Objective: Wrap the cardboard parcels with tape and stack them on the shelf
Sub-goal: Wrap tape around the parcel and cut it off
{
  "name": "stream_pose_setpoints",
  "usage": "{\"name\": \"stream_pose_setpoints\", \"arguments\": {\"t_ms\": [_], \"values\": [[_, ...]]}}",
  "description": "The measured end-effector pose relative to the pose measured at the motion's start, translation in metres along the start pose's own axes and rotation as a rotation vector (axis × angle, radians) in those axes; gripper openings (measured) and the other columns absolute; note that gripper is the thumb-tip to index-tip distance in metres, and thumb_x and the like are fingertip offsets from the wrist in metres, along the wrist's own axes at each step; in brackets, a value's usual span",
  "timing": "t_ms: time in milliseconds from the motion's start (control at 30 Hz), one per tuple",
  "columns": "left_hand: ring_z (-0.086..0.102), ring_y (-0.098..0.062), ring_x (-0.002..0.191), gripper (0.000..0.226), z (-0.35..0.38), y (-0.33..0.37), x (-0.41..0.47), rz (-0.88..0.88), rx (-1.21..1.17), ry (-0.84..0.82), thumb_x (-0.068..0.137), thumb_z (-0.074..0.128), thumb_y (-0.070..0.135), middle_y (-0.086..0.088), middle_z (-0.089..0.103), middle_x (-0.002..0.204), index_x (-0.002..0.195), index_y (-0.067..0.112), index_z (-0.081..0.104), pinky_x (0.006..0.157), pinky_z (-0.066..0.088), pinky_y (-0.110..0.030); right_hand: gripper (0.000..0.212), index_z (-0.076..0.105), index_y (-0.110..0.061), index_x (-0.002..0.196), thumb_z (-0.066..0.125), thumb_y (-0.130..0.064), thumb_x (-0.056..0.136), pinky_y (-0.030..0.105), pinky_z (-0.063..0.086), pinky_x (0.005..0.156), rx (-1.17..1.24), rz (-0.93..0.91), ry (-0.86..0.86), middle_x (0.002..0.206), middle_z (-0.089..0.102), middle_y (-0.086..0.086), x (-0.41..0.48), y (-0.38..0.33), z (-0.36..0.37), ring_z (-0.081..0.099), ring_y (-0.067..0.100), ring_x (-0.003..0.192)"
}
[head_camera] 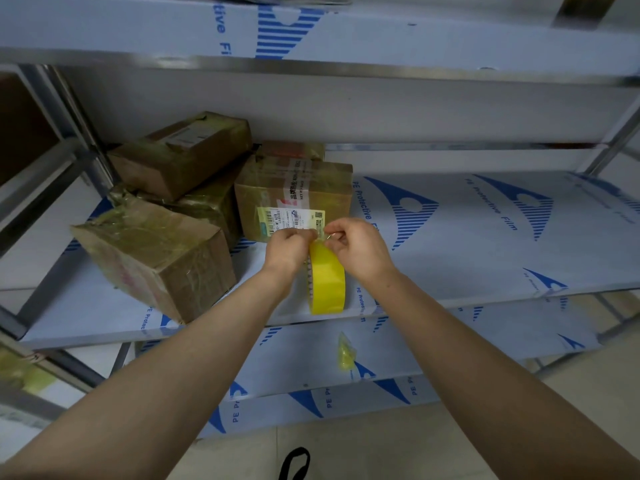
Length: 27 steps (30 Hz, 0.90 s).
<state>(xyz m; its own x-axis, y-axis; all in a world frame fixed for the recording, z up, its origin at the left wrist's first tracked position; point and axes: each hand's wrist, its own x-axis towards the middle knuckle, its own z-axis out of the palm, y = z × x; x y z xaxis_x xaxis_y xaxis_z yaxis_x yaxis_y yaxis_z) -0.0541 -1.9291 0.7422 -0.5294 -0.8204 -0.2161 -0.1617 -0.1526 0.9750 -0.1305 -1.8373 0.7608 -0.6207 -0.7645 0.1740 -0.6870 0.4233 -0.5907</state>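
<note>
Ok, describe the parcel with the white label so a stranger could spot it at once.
On the film-covered metal shelf, taped cardboard parcels cluster at the left. The labelled parcel stands at the cluster's right end, directly behind the yellow tape roll. Only it shows a white shipping label on its front face.
</note>
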Motion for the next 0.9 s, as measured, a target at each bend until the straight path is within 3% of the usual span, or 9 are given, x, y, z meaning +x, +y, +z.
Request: {"name": "stream_pose_setpoints", "arguments": {"t_ms": [333,467,533,633,767,900], "values": [[0.059,-0.019,0.082,0.018,-0.001,-0.001,-0.001,0.003,-0.006,-0.015,0.086,0.064,0.012,0.002,0.065,0.079,0.069,0.018,0.062,0.082,0.047,-0.029,0.02,0.065,-0.007,0.109,0.052,-0.016,0.097,0.03,0.042,0.081,-0.172,-0.075,-0.037,0.115,0.055,0.015,-0.003,-0.001,-0.002,0.056,0.029,0.102],[0.059,-0.021,0.082,0.015,-0.002,0.001,-0.001,-0.011,0.008,-0.019,0.084,0.066,0.012,-0.006,0.067,0.084,0.069,0.014,0.063,0.083,0.048,-0.031,0.017,0.069,-0.005,0.101,0.058,-0.015,0.093,0.031,0.039,0.096,-0.141,-0.111,0.064,0.133,0.041,0.012,-0.007,0.003,0.001,0.042,0.024,0.122],[0.059,-0.019,0.078,0.014,-0.003,0.004,0.0,-0.02,0.021,-0.035,0.083,0.066,0.011,-0.005,0.065,0.082,0.07,0.012,0.062,0.078,0.048,-0.028,0.019,0.07,-0.005,0.102,0.058,-0.015,0.093,0.032,0.042,0.091,-0.122,-0.13,0.041,0.122,0.053,0.011,-0.006,0.003,0.0,0.049,0.024,0.113],[0.063,-0.026,0.09,0.005,-0.005,0.008,0.002,-0.05,0.033,-0.079,0.082,0.066,0.006,-0.013,0.068,0.097,0.084,0.007,0.062,0.089,0.051,-0.035,0.019,0.071,-0.007,0.105,0.06,-0.015,0.092,0.035,0.045,0.084,-0.059,-0.127,0.016,0.106,0.065,0.011,-0.007,0.003,-0.004,0.059,0.025,0.099],[0.063,-0.032,0.099,0.019,-0.008,0.015,0.005,-0.077,0.162,-0.132,0.079,0.067,0.005,-0.021,0.066,0.11,0.097,0.003,0.061,0.096,0.049,-0.044,0.038,0.06,-0.012,0.125,0.067,-0.014,0.087,0.034,0.049,0.083,0.046,-0.15,0.012,0.095,0.067,0.007,-0.01,0.001,-0.013,0.062,0.021,0.089],[0.064,-0.032,0.098,0.029,-0.01,0.022,0.008,-0.091,0.24,-0.2,0.077,0.066,0.004,-0.017,0.067,0.105,0.105,-0.001,0.062,0.096,0.05,-0.043,0.028,0.069,-0.01,0.116,0.062,-0.019,0.09,0.035,0.046,0.087,-0.064,-0.222,-0.06,0.109,0.066,0.013,-0.006,0.005,-0.015,0.06,0.026,0.101]]}}
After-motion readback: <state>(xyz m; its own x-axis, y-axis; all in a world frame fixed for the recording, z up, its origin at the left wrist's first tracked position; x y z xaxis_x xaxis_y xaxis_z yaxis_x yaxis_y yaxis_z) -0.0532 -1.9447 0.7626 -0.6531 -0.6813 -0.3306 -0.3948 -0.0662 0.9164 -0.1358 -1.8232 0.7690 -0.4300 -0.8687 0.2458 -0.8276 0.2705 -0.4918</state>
